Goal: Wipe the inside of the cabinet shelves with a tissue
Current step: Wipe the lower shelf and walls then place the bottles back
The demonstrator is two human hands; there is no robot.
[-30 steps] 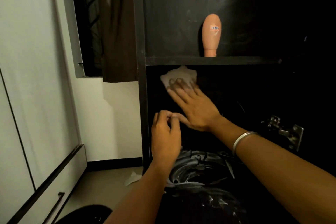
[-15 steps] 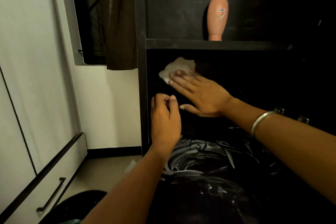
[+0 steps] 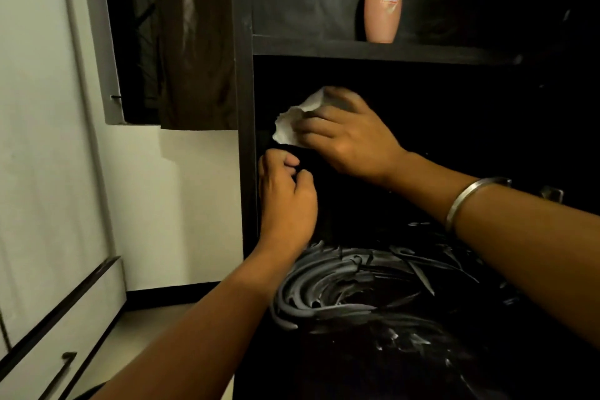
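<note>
Two hands are inside the dark cabinet (image 3: 245,140) as I watch from the head camera. Far left I see a pale wardrobe door (image 3: 39,140) with a drawer handle (image 3: 66,364) low down, then a brown curtain (image 3: 194,42) hanging over a window, just beside the cabinet's upright side panel. My left hand (image 3: 287,201) sits close against that panel, its grip curled loosely with thumb and fingertips near each other; I see nothing held in it. Just above and to the right, my right hand (image 3: 344,136) presses the white tissue (image 3: 293,123) against the cabinet's inner back wall, fingers bent over it, directly under the upper shelf (image 3: 373,50). The tissue's crumpled edge pokes out left of the fingers. A metal bangle (image 3: 467,201) circles the right forearm. On the upper shelf a peach-coloured bottle (image 3: 382,6) stands upright. Below the arms, the lower shelf surface (image 3: 357,289) shows pale swirled streaks.
</note>
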